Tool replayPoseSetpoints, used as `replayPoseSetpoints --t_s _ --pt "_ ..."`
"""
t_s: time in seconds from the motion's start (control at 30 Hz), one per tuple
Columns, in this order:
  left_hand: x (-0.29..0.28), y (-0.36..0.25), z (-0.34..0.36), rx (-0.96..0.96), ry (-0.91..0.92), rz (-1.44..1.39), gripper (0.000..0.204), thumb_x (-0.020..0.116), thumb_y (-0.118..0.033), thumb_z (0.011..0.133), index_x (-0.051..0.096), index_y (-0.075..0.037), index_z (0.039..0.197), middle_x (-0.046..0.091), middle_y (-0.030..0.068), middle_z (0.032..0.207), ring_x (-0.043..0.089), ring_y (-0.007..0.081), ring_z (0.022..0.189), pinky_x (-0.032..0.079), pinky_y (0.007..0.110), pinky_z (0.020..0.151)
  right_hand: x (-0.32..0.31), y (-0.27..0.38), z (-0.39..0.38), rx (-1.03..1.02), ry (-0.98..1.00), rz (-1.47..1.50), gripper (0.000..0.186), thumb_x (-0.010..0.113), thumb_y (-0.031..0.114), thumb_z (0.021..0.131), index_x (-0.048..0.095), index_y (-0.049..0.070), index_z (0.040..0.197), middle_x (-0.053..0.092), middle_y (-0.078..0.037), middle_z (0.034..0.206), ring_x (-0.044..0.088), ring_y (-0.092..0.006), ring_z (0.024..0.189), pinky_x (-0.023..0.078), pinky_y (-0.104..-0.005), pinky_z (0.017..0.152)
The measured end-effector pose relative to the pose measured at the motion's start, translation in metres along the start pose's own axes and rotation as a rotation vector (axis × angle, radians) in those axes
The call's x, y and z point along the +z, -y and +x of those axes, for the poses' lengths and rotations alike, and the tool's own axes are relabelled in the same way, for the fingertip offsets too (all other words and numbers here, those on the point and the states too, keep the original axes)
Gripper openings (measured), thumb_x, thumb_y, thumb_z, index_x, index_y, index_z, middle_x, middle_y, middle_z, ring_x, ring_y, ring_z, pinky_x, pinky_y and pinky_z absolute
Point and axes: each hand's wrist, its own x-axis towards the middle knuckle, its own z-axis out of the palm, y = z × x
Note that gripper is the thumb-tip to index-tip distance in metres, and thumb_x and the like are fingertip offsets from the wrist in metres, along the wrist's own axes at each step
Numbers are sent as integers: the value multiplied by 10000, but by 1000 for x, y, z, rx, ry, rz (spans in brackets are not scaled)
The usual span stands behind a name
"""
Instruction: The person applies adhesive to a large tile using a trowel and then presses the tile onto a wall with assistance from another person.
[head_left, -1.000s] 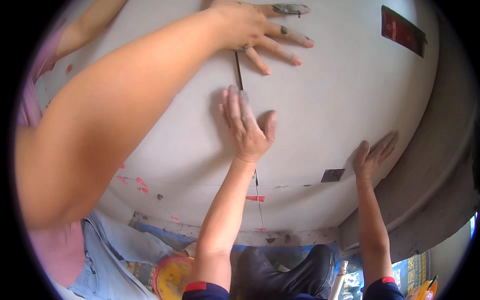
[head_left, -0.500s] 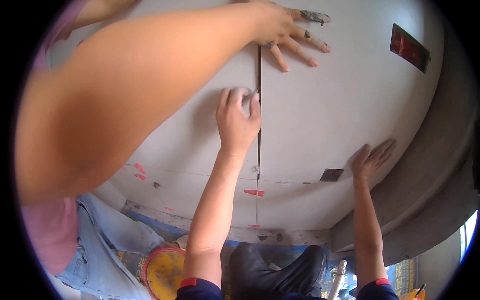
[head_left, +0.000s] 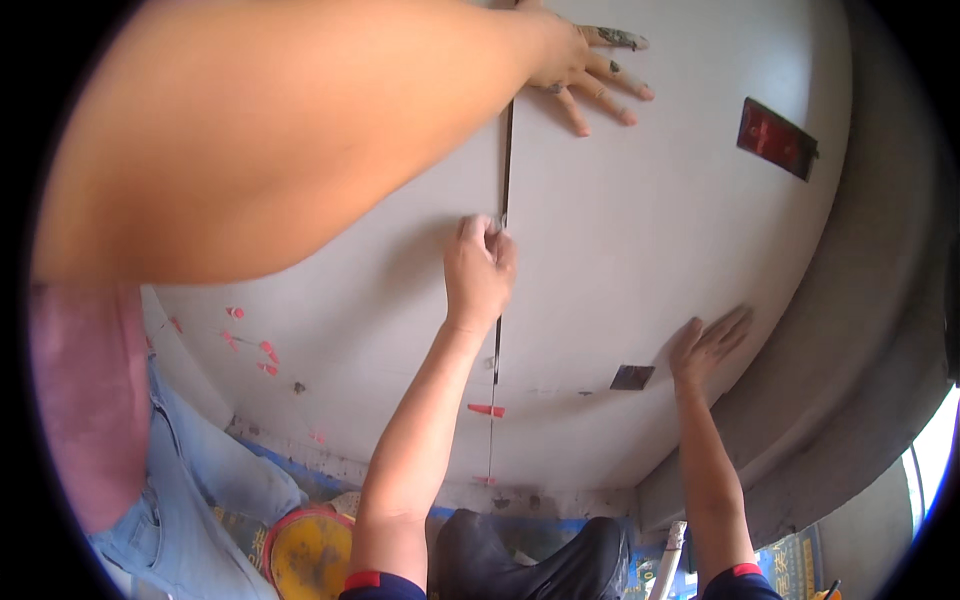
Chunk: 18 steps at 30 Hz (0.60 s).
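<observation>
Large pale wall panels point(head_left: 600, 250) meet at a dark upright gap point(head_left: 507, 160). My left hand point(head_left: 478, 280) is closed in a pinch at this gap; a small greyish thing shows at the fingertips, too small to name. My right hand point(head_left: 708, 342) lies flat on the right panel near its edge, fingers stretched out, holding nothing. Above my left hand, a co-worker's hand point(head_left: 590, 75) with grey smears presses spread fingers on the right panel across the gap.
The co-worker's forearm point(head_left: 300, 140) crosses the upper left. Red wedges point(head_left: 487, 411) stick out at the lower joints. Two cutouts pierce the right panel, one with a red box point(head_left: 776, 138). A yellow bucket point(head_left: 310, 555) stands at lower left. A curved grey ledge point(head_left: 800, 370) borders the right.
The view has shifted a little. My left hand has slid slightly down along the gap, still pinching. My right hand stays flat on the panel, and the co-worker's hand keeps pressing above.
</observation>
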Motion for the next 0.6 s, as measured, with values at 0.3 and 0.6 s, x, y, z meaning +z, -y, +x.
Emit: replayPoseSetpoints --t_s 0.3,0.6 --pt "48 14 -15 218 -389 283 188 597 -114 839 458 9 869 498 191 947 502 347 823 401 447 716 -1 62 31 -138 47 -17 876 418 555 895 183 -110 1414 148 -353 1457 106 -490 1376 66 -600 1095" --pt "71 17 -17 258 -547 304 135 515 -29 860 426 52 923 458 246 997 460 413 928 357 498 824 -2 54 35 -122 86 3 863 477 524 874 220 -112 1398 164 -393 1430 107 -526 1360 66 -639 1075"
